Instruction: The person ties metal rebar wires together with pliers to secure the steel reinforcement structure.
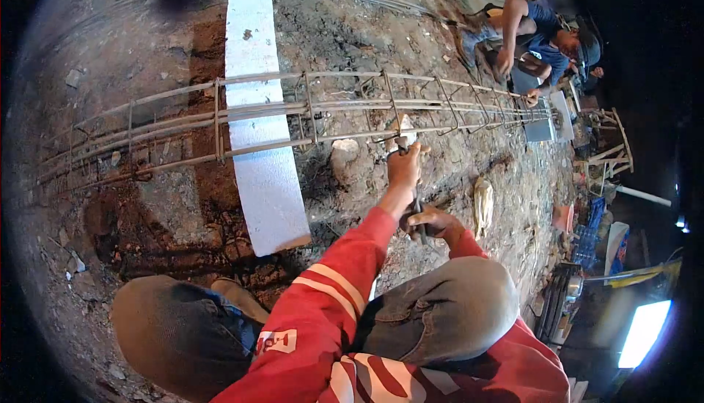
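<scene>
My left hand (pixel 403 172) is closed at the lower bar of a long rebar cage (pixel 308 108), around something dark that I cannot make out. Just below it, my right hand (pixel 434 224) grips a dark metal tool (pixel 419 209), whose handles run between my two hands. The cage crosses the view from left to right, with stirrups spaced along its bars. A white board (pixel 265 183) lies under the cage, left of my hands.
A co-worker (pixel 546 44) crouches at the far right end, one hand by the cage. A plastic bottle (pixel 482 206) lies on the dirt ground (pixel 154 220) right of my hands. A wooden frame (pixel 612 150) and a bright lamp (pixel 645 333) are at the right.
</scene>
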`<state>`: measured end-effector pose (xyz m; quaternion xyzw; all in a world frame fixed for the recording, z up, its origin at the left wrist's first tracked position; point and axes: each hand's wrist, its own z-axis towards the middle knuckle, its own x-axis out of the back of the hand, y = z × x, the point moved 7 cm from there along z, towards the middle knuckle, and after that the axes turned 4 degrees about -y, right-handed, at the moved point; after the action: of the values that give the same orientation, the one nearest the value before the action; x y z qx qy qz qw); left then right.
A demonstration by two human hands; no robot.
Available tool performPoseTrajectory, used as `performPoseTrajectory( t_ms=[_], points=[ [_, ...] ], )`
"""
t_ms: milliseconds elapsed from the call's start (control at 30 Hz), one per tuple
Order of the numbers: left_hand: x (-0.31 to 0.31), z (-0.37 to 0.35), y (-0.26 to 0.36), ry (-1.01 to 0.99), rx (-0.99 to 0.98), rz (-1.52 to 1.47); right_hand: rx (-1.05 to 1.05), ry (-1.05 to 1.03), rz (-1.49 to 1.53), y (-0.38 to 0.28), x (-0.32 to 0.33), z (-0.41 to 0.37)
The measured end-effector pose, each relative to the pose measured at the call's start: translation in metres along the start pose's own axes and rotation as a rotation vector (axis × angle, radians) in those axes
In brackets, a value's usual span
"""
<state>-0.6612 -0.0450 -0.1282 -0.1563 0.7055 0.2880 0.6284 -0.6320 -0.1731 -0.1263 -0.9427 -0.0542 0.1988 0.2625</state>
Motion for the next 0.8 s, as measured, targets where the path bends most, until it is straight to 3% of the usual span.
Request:
performPoseTrajectory(
  t_ms=[67, 100, 133, 167, 267, 333, 367, 400, 467, 500, 600, 633, 667, 700, 733, 800],
  points=[
    [0.009, -0.035, 0.034, 0.985, -0.229, 0.767, 0.289, 0.355, -0.417, -0.028, -0.008, -0.008],
    [-0.009, -0.051, 0.044, 1.052, -0.100, 0.787, 0.310, 0.569, -0.599, -0.050, -0.024, -0.019],
    [-0.018, -0.052, 0.040, 1.019, -0.075, 0.786, 0.455, 0.732, -0.951, -0.058, -0.026, -0.030],
    [-0.032, -0.050, 0.038, 0.957, -0.112, 0.859, 0.435, 0.776, -0.947, -0.054, -0.028, -0.045],
    [-0.082, -0.030, 0.018, 0.715, -0.228, 0.934, 0.370, 0.899, -0.424, -0.039, -0.024, -0.088],
    [-0.103, 0.004, -0.015, 0.439, -0.104, 0.693, 0.303, 0.987, -0.430, -0.050, -0.031, -0.134],
    [-0.133, -0.003, -0.011, 0.240, -0.005, 0.366, 0.343, 0.979, -0.230, -0.056, -0.039, -0.157],
    [-0.161, -0.017, 0.002, 0.114, 0.010, 0.244, 0.398, 0.956, -0.045, -0.067, -0.047, -0.176],
    [-0.162, 0.014, -0.014, 0.116, -0.130, 0.441, 0.329, 1.009, -0.191, -0.085, -0.058, -0.204],
    [-0.161, 0.010, -0.005, 0.274, -0.160, 0.646, 0.341, 0.971, -0.345, -0.100, -0.065, -0.206],
    [-0.145, 0.005, 0.003, 0.400, -0.359, 0.383, 0.211, 0.765, -0.793, -0.104, -0.057, -0.201],
    [-0.143, -0.003, 0.005, 0.418, -0.245, -0.018, 0.189, 0.828, -0.876, -0.100, -0.048, -0.202],
    [-0.107, 0.029, -0.020, 0.327, -0.296, 0.000, 0.170, 0.883, -0.965, -0.100, -0.040, -0.201],
    [-0.120, 0.008, 0.007, 0.312, -0.293, -0.121, 0.185, 0.884, -0.962, -0.101, -0.032, -0.197],
    [-0.090, 0.033, -0.015, 0.359, -0.276, -0.065, 0.245, 0.866, -0.989, -0.104, -0.023, -0.192],
    [-0.087, 0.028, -0.006, 0.255, -0.364, -0.108, 0.337, 0.836, -0.992, -0.106, 0.005, -0.180]
  ],
)
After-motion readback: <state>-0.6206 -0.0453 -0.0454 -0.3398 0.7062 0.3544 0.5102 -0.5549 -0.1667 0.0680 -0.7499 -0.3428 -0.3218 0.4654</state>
